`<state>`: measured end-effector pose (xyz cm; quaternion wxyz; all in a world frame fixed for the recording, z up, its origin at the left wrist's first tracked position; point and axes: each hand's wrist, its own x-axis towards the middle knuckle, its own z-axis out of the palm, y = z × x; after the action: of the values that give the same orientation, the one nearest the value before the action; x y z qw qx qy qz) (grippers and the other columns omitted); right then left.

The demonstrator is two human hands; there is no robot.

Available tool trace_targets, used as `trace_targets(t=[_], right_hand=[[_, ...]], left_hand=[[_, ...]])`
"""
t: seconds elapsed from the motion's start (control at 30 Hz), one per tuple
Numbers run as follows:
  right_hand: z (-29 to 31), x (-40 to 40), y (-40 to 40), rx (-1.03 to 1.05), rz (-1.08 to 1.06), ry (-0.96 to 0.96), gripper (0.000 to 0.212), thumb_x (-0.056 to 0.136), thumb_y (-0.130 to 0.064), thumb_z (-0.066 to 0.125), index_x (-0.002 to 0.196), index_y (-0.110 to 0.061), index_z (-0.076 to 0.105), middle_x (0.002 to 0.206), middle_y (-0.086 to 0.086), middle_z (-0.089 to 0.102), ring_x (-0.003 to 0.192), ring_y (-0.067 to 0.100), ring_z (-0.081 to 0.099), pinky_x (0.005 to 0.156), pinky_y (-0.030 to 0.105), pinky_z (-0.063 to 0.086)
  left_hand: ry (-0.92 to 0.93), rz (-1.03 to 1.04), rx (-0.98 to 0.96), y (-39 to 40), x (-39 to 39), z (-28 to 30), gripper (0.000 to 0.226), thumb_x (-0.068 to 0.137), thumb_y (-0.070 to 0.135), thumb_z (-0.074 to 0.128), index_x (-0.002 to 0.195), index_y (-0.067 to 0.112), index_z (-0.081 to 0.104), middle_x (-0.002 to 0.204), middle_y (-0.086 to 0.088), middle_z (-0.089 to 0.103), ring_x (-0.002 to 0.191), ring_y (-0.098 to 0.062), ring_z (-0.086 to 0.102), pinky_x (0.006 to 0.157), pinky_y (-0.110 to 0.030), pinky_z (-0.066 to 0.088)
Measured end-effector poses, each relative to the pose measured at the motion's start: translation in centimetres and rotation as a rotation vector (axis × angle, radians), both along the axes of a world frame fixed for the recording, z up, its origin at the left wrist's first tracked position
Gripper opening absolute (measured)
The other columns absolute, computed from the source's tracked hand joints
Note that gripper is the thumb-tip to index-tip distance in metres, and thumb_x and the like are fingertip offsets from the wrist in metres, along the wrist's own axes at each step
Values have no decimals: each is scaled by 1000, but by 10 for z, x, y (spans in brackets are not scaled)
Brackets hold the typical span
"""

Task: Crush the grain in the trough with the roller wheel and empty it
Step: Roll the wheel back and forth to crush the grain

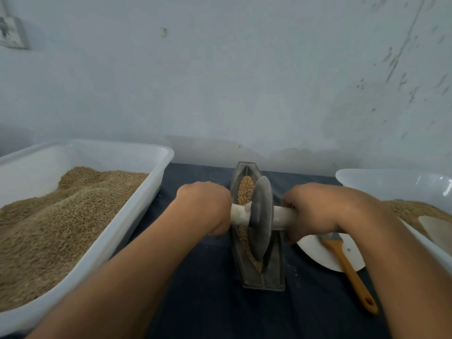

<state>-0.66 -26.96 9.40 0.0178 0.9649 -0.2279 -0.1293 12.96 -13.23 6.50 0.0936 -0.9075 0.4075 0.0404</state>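
Knuckles up, left hand [204, 206] and right hand [311, 210] each grip the roller wheel [261, 216] axle above the trough [263, 277].

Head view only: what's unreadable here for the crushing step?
- Handle ends of the roller wheel: covered by the left hand and right hand.
- Grain under the wheel in the trough: hidden by the disc, so how far it is crushed is unknown.
- Right tub: cut by the frame edge and the right forearm.
- Brush head: behind the right hand.
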Motion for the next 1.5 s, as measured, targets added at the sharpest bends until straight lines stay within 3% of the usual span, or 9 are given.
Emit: trace_targets(t=[0.17, 0.27, 0.47, 0.63, 0.73, 0.9, 1.1, 1.2, 1.5], right_hand=[[-25, 17, -18, 12, -9, -64, 31, 74, -35, 79, 100, -30, 63, 89, -8, 65, 77, 11, 61, 59, 26, 47], [-38, 25, -32, -3, 21, -281, 31, 73, -27, 77, 95, -30, 56, 86, -9, 58, 76, 11, 53, 54, 26, 37], [-62, 34, -52, -56, 132, -667, 27, 72, -18, 77, 93, -20, 61, 94, 0, 58, 91, 23, 52, 66, 33, 32], [-75, 37, -55, -240, 190, -755, 22, 74, -18, 72, 95, -16, 66, 95, 5, 64, 93, 29, 55, 75, 34, 33], [-78, 39, -51, -322, 52, -647, 20, 79, -32, 67, 94, -26, 55, 93, -1, 64, 88, 27, 58, 82, 41, 42], [-62, 37, -49, -216, -41, -390, 18, 80, -37, 64, 87, -31, 49, 80, -6, 56, 67, 17, 48, 49, 29, 27], [-23, 12, -38, 75, 13, -197, 27, 73, -44, 79, 90, -36, 61, 89, -9, 61, 77, 8, 56, 59, 27, 41], [-10, 3, -25, 88, 10, -100, 29, 72, -46, 80, 90, -38, 59, 90, -11, 61, 78, 8, 58, 60, 27, 42], [1, -4, -7, 70, -5, -35, 34, 71, -47, 82, 95, -31, 65, 92, -7, 65, 80, 11, 61, 63, 28, 49]], left_hand=[[-84, -4, -143, -7, 9, -13, 34, 81, 24, 70, 112, 18, 58, 78, 2, 50, 80, -20, 55, 68, -36, 45], [-191, 0, -228, -13, 16, -24, 34, 82, 24, 68, 113, 18, 54, 93, -3, 59, 87, -25, 60, 82, -44, 52], [-283, 5, -415, -21, 30, -47, 28, 83, 20, 65, 97, 20, 41, 91, -1, 53, 75, -20, 47, 75, -36, 37], [-368, -22, -494, -25, 33, -48, 27, 83, 20, 65, 100, 20, 45, 102, -3, 57, 93, -22, 55, 78, -36, 33], [-375, -21, -478, -25, 33, -47, 29, 83, 21, 65, 106, 20, 48, 104, -3, 57, 95, -23, 55, 80, -37, 34], [-251, 20, -381, -22, 28, -39, 37, 80, 26, 71, 108, 18, 49, 96, -2, 53, 89, -21, 53, 78, -37, 34], [-113, 46, -200, -15, 17, -23, 26, 80, 25, 70, 101, 20, 55, 80, 2, 47, 85, -21, 54, 82, -39, 41], [-30, 28, -133, -9, 11, -13, 29, 77, 26, 73, 89, 21, 47, 74, 3, 44, 80, -20, 50, 76, -37, 42], [27, -29, -14, -5, 7, -4, 33, 75, 29, 77, 98, 19, 57, 76, 1, 49, 75, -18, 55, 75, -36, 52]])
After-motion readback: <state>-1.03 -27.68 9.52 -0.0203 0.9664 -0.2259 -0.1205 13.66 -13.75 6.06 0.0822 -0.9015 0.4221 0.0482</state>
